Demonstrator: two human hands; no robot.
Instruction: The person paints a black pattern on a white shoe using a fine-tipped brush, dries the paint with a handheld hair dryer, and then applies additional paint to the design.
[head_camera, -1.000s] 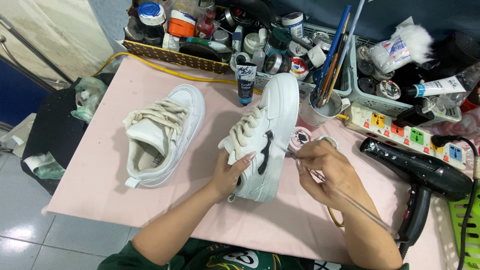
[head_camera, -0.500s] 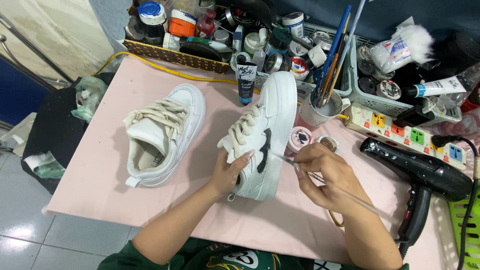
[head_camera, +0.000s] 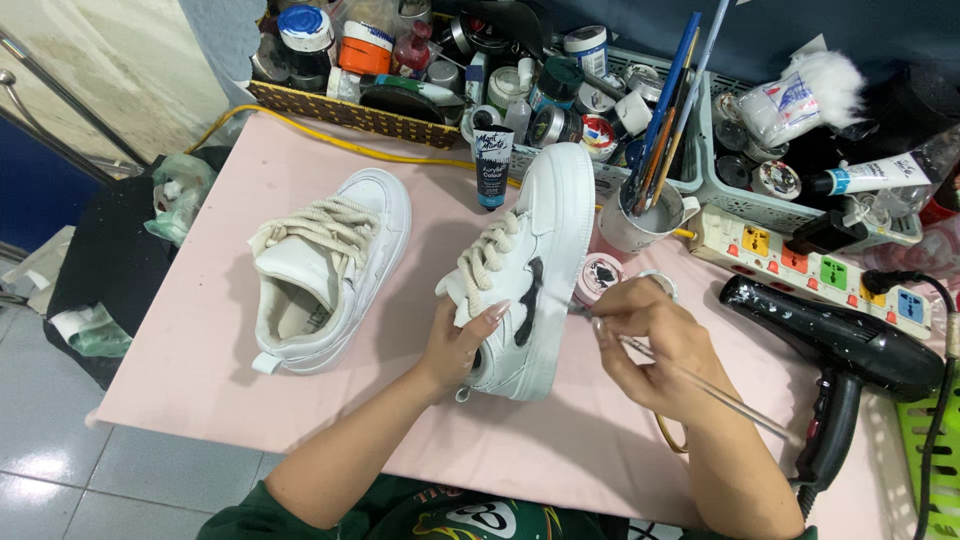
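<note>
A white sneaker (head_camera: 545, 235) with a black side patch lies tilted on its side on the pink table (head_camera: 200, 340). My left hand (head_camera: 458, 343) grips it at the heel and tongue. My right hand (head_camera: 650, 345) pinches a thin paintbrush (head_camera: 700, 380), whose tip is close to a small open paint pot (head_camera: 598, 277) beside the shoe's sole. A second white sneaker (head_camera: 330, 265) with cream laces rests to the left, untouched.
A black hair dryer (head_camera: 850, 370) lies at the right, below a power strip (head_camera: 800, 260). A cup of brushes (head_camera: 650, 215), a paint tube (head_camera: 493, 165) and baskets packed with jars and bottles (head_camera: 420, 70) line the far edge. A yellow cable (head_camera: 330, 140) crosses the table.
My right hand has drawn the brush tip back from the shoe's black patch towards the small paint pot. My left hand still holds the shoe in much the same place.
</note>
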